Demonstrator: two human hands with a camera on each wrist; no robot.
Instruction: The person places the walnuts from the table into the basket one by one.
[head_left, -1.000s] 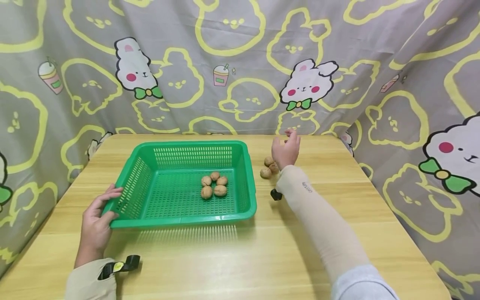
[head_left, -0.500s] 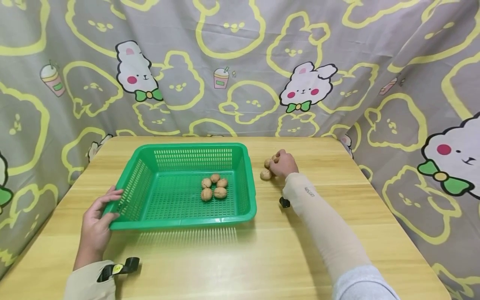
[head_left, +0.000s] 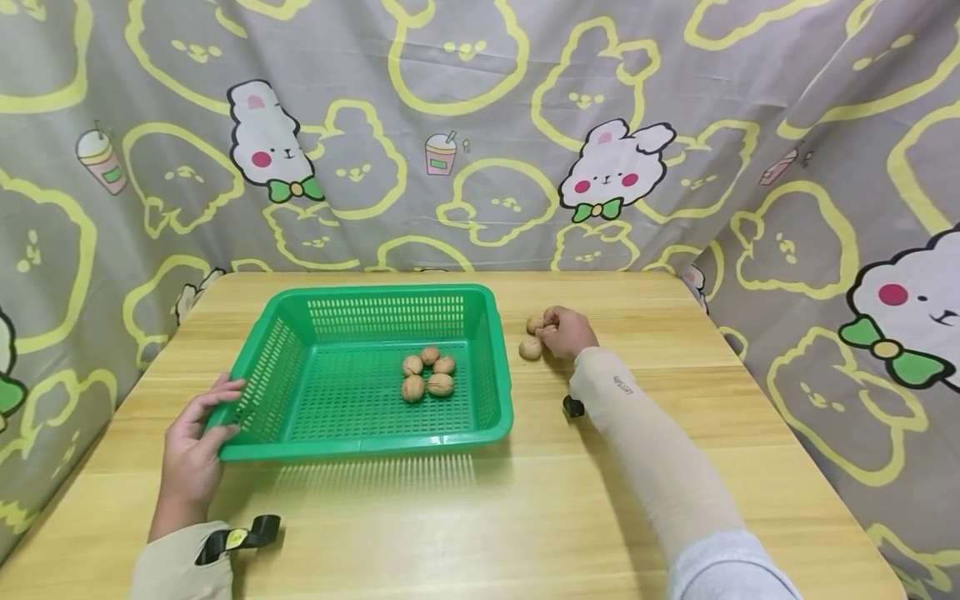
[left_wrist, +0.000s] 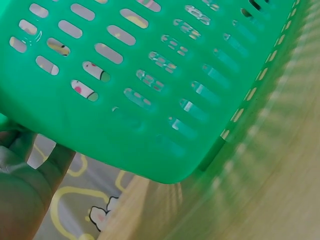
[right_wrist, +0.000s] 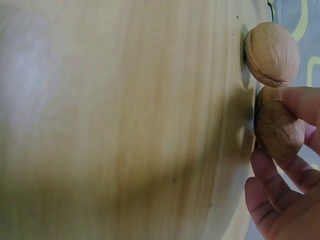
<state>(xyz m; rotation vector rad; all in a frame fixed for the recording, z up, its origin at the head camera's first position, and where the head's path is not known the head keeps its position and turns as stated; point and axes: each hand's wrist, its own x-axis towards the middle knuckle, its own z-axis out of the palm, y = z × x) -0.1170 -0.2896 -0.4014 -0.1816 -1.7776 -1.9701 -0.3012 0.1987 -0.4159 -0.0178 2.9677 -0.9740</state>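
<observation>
A green plastic basket point(head_left: 360, 446) with slotted sides sits on the table, several walnuts point(head_left: 441, 384) grouped in its right half. My left hand point(head_left: 193, 457) grips the basket's left rim, thumb on the near side; in the left wrist view part of this hand point(left_wrist: 25, 185) shows below the slotted wall point(left_wrist: 125, 115). Right of the basket, my right hand point(head_left: 570, 333) is at a small cluster of walnuts point(head_left: 530, 348). In the right wrist view its thumb and fingers pinch one walnut point(right_wrist: 279, 129), while another walnut point(right_wrist: 272, 54) lies beside it. A further one behind is mostly hidden.
The wooden table point(head_left: 420, 533) ends at a grey curtain point(head_left: 495, 125) with yellow outlines and rabbit prints, which hangs behind and along both sides. A black camera mount point(head_left: 240, 540) sits on the left wrist.
From above the cluster, my right hand has come down and toward me, and its fingers now pinch a walnut. My left hand and the basket have stayed put.
</observation>
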